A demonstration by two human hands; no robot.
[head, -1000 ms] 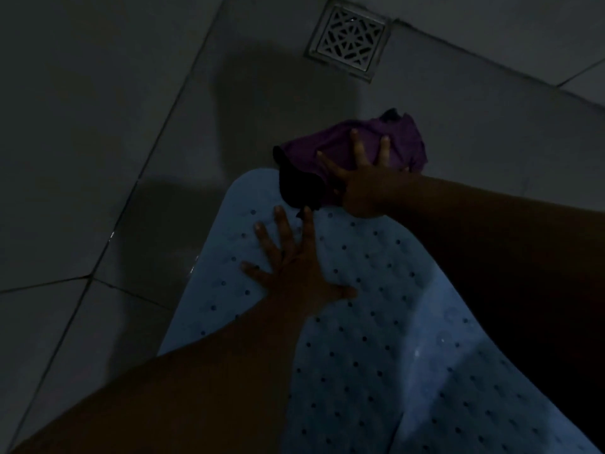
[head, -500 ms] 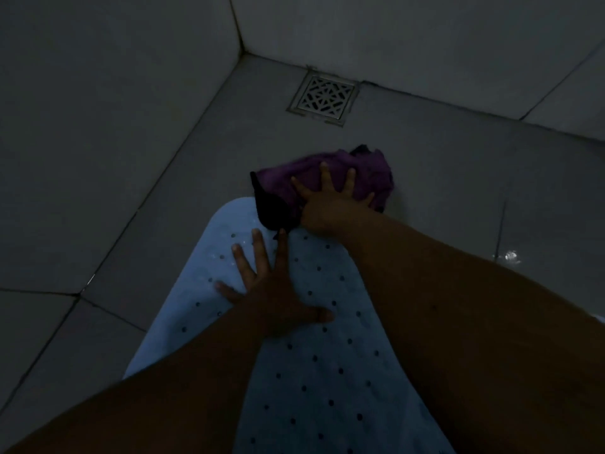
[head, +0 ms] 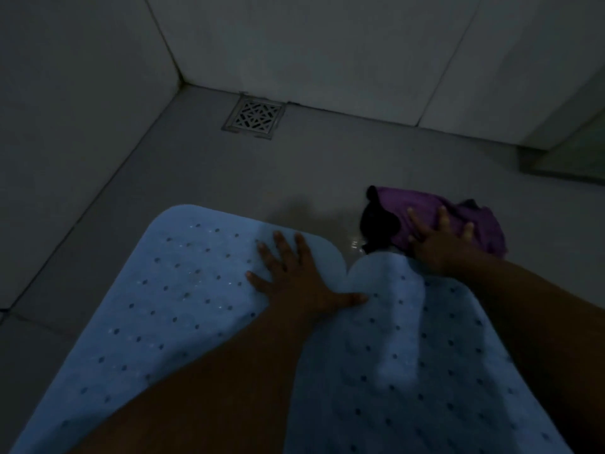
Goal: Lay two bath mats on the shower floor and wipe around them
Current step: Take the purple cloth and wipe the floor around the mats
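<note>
Against the left wall, the grey tiled shower floor (head: 203, 178) runs back to a square metal drain grate (head: 254, 117) set in the far corner, well apart from everything being handled. Nearer, the left pale blue perforated rubber bath mat (head: 183, 290) lies flat with its rounded far corner showing, and the left hand (head: 294, 276) rests on it with fingers spread and palm down, gripping nothing, close to that mat's right edge. Its thumb reaches across to where the right pale blue perforated rubber bath mat (head: 409, 355) begins; the two mats lie side by side, touching or very nearly so along that seam, though the dim light leaves it unclear whether one overlaps the other. Just past the right mat's far end, the right hand (head: 435, 237) presses flat, fingers splayed, on a crumpled purple cloth with a dark fold (head: 422, 211), which sits on bare tile with a small wet glint beside it.

Both mats appear laid, so the step in hand looks like the wiping. To do it well, the left hand should keep steady weight on the mats so they do not creep, while the right drives the cloth along the mats' border with even downward pressure. The cloth's near edge should skirt the mat rather than catch and lift its lip. Gathering the cloth into a flatter pad would likely cover more tile per pass.
</note>
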